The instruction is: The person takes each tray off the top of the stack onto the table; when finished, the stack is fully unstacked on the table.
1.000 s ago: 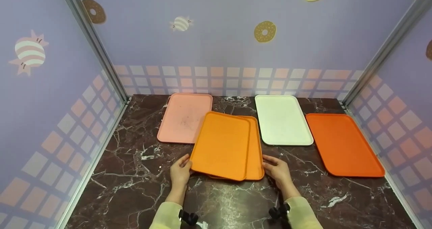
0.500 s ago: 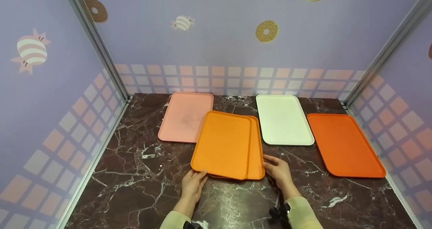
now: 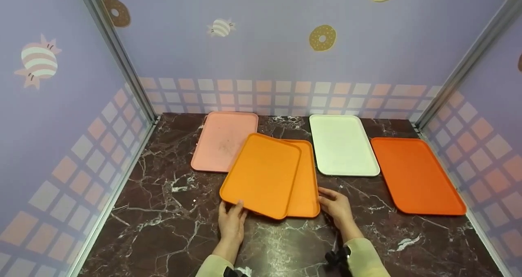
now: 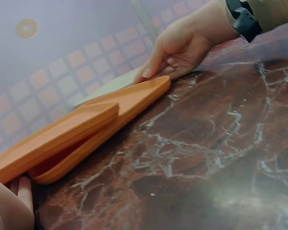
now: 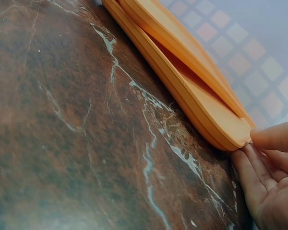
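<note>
Two light-orange trays overlap at the middle of the table. The upper tray point(image 3: 261, 175) is turned and shifted left over the lower tray point(image 3: 306, 187). My left hand point(image 3: 231, 226) grips the upper tray's near left corner, thumb above and fingers below. In the left wrist view that tray's corner point(image 4: 19, 155) is raised, with a gap above the lower one. My right hand point(image 3: 337, 207) pinches the lower tray's right edge near its front corner. The right wrist view has its thumb and fingers point(image 5: 273, 136) at that corner, the lower tray point(image 5: 201, 120) lying close on the marble.
A pink tray point(image 3: 224, 142) lies behind to the left, partly overlapped by the upper tray. Back right lies a white tray point(image 3: 344, 146), and beside it a red-orange tray point(image 3: 418, 175) near the right wall. Patterned walls point(image 3: 261, 65) enclose the dark marble table point(image 3: 163, 211).
My left hand has moved from the upper tray's left side to its near left corner. The upper tray has swung left, baring more of the lower tray. My right hand has stayed put.
</note>
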### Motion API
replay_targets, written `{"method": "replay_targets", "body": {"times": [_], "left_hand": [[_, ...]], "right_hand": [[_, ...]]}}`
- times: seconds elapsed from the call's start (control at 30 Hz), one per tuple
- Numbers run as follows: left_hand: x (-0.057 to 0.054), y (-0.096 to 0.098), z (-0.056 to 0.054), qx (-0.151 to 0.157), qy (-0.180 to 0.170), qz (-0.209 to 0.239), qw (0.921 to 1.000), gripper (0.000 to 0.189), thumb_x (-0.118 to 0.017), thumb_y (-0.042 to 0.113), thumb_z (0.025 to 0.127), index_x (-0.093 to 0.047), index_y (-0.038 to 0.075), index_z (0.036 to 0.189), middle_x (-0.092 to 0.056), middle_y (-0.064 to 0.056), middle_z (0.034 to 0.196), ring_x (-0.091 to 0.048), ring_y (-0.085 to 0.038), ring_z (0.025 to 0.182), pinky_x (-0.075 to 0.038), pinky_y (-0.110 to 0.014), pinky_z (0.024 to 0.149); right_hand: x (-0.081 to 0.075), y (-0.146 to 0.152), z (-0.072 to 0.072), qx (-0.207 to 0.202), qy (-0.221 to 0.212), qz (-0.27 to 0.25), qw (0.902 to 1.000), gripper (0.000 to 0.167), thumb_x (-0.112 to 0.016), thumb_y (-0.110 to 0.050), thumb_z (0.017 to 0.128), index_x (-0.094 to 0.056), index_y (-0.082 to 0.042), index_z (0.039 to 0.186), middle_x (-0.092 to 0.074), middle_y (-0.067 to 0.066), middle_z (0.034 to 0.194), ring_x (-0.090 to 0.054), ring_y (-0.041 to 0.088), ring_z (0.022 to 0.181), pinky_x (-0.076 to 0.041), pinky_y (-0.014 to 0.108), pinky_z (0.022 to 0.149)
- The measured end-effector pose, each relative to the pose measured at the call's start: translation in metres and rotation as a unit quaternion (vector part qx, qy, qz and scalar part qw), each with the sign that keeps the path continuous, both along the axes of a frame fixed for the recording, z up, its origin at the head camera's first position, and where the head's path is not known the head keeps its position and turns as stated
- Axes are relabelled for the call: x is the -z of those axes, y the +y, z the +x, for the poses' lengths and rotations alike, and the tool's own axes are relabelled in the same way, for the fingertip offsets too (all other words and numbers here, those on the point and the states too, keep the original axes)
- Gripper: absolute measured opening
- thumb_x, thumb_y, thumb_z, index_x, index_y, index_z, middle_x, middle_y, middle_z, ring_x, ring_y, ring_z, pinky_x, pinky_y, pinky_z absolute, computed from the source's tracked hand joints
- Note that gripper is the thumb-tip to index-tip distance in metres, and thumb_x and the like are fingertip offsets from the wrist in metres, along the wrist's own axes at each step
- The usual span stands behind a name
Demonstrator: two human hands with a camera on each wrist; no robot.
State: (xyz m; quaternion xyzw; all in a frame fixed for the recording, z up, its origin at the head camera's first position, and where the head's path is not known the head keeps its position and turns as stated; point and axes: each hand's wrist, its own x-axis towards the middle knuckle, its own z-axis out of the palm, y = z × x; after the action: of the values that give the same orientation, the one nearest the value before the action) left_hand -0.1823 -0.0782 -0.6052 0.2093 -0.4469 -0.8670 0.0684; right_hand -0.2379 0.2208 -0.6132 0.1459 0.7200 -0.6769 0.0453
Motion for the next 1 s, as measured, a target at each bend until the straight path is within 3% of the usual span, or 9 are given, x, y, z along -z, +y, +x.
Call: {"method": "replay_targets", "body": {"times": [0.13,0.23,0.33,0.8,1.0], "left_hand": [[0.001,0.003,0.0,0.008,-0.001,-0.001,1.0,0.096,-0.059,-0.01,0.097,0.005,0.012,0.166,-0.032,-0.033,0.158,-0.066,-0.012,0.104,-0.058,-0.033,0.094],[0.002,0.003,0.001,0.006,0.005,0.012,0.9999,0.097,-0.058,-0.012,0.097,0.005,0.015,0.166,-0.032,-0.033,0.157,-0.067,-0.009,0.093,-0.061,-0.029,0.079],[0.004,0.002,0.002,0.003,0.008,0.028,0.9996,0.096,-0.056,-0.012,0.098,0.006,0.017,0.166,-0.031,-0.031,0.157,-0.067,-0.01,0.091,-0.063,-0.03,0.072],[0.009,-0.011,0.01,-0.008,0.032,0.043,0.9985,0.091,-0.054,-0.013,0.098,0.0,0.018,0.165,-0.039,-0.024,0.149,-0.068,-0.01,0.09,-0.064,-0.031,0.07],[0.009,-0.022,0.013,-0.014,0.044,0.046,0.9979,0.088,-0.054,-0.014,0.098,-0.005,0.018,0.164,-0.05,-0.012,0.131,-0.067,-0.011,0.089,-0.064,-0.031,0.068]], "right_hand": [[-0.001,0.0,0.001,-0.003,0.004,0.003,1.0,0.041,-0.066,0.003,0.096,-0.062,0.008,0.136,-0.064,0.031,0.133,-0.072,0.019,0.101,-0.063,0.026,0.082],[-0.001,0.0,0.002,-0.002,0.007,0.002,1.0,0.041,-0.067,0.002,0.096,-0.062,0.009,0.135,-0.065,0.031,0.132,-0.072,0.019,0.1,-0.063,0.026,0.082],[-0.001,0.0,0.002,0.003,0.007,-0.002,1.0,0.04,-0.067,0.003,0.095,-0.062,0.009,0.135,-0.066,0.03,0.13,-0.072,0.018,0.098,-0.063,0.025,0.08],[-0.002,0.0,0.004,-0.002,0.009,-0.002,0.9999,0.042,-0.067,0.002,0.096,-0.06,0.01,0.136,-0.066,0.03,0.131,-0.073,0.02,0.101,-0.063,0.026,0.08],[0.0,0.0,0.002,0.002,0.012,-0.007,0.9999,0.042,-0.068,0.0,0.096,-0.06,0.01,0.136,-0.067,0.029,0.129,-0.073,0.019,0.1,-0.063,0.025,0.078]]}}
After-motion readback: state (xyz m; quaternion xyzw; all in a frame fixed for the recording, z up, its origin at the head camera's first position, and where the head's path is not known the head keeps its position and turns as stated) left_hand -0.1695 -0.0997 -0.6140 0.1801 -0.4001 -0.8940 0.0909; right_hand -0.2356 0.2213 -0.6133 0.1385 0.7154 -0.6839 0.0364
